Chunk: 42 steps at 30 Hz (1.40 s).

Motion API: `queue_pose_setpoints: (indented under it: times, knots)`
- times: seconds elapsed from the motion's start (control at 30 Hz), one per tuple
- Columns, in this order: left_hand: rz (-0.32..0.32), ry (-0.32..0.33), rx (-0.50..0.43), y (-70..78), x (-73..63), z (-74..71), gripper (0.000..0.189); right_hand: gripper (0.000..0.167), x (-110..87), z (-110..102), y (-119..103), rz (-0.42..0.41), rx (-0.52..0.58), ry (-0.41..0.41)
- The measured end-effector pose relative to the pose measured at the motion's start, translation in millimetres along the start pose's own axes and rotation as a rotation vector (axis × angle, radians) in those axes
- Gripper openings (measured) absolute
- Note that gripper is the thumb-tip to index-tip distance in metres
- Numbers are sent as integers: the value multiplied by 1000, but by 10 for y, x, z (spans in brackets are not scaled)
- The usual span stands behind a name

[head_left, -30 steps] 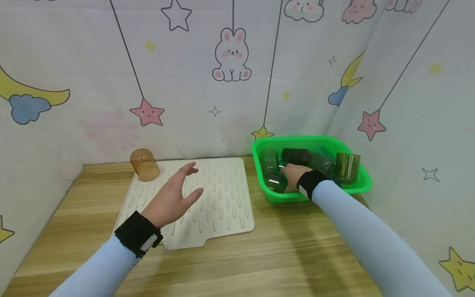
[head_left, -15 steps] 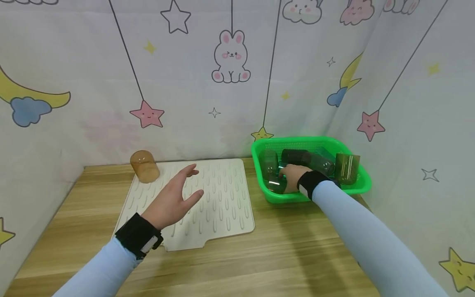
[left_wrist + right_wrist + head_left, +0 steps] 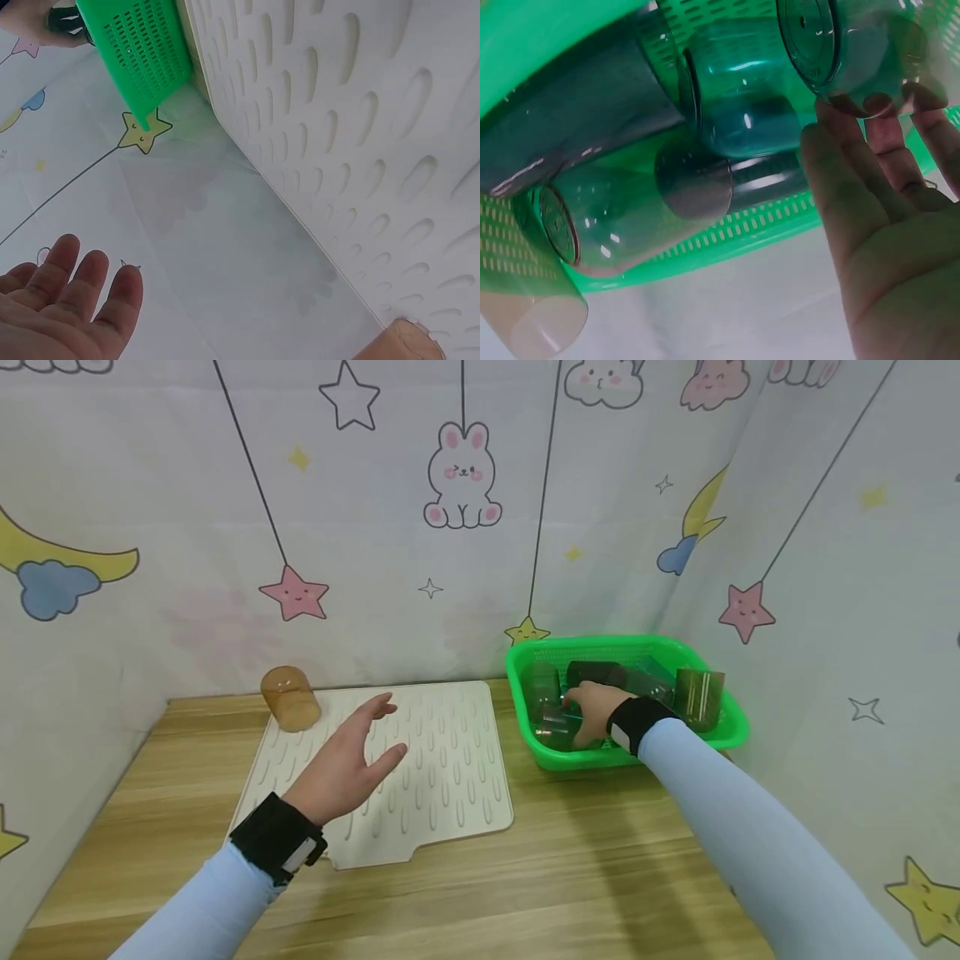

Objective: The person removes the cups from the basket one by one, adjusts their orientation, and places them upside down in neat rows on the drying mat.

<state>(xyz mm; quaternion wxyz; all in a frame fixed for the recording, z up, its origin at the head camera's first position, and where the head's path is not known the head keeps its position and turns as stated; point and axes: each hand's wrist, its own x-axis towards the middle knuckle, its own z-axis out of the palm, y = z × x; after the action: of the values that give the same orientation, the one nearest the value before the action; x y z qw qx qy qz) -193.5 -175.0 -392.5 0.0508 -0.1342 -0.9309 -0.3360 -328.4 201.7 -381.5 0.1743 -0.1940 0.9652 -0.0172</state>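
Note:
My right hand [image 3: 600, 706] reaches into the green basket [image 3: 558, 762] at right. In the right wrist view its fingers [image 3: 847, 169] curl round the underside of a see-through greenish cup [image 3: 866, 45], the fingertips showing through its wall; the thumb is out of that view. My left hand [image 3: 337, 777] hovers over the cream ridged drying mat [image 3: 450, 768], fingers and thumb spread apart, holding nothing. An amber cup [image 3: 291, 700] lies tilted at the mat's far left corner.
Several cups fill the basket: a dark one [image 3: 570, 105], a teal one [image 3: 742, 97], a clear one [image 3: 622, 217] on its side, and an olive-brown one [image 3: 699, 700] at the right end. Behind the wooden table [image 3: 480, 902] hangs a printed curtain [image 3: 390, 635].
The right hand has risen slightly inside the basket, its wrist shifting a little right. The left hand holds its pose, and the head view has shifted slightly.

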Motion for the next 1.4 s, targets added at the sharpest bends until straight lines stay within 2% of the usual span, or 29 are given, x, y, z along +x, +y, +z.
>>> queue_pose_setpoints:
  times: [0.27,0.43,0.7,0.97,1.2,1.4]
  knots:
    - [5,-9,-15,11,-13,0,75,67,-50,-34,76,-25,22,35]
    - [24,-7,-14,46,-9,0,74,68,-148,-128,71,-4,72,25]
    - [23,-10,1,61,-23,18,73,68,-327,-261,10,-19,71,54]
    - [37,-10,1,86,-32,9,73,66,-476,-387,-98,-63,84,87]
    - [48,-9,9,113,-29,10,73,65,-522,-446,-190,-127,111,107]
    - [46,-20,11,155,-24,1,73,64,-531,-434,-301,-182,87,124]
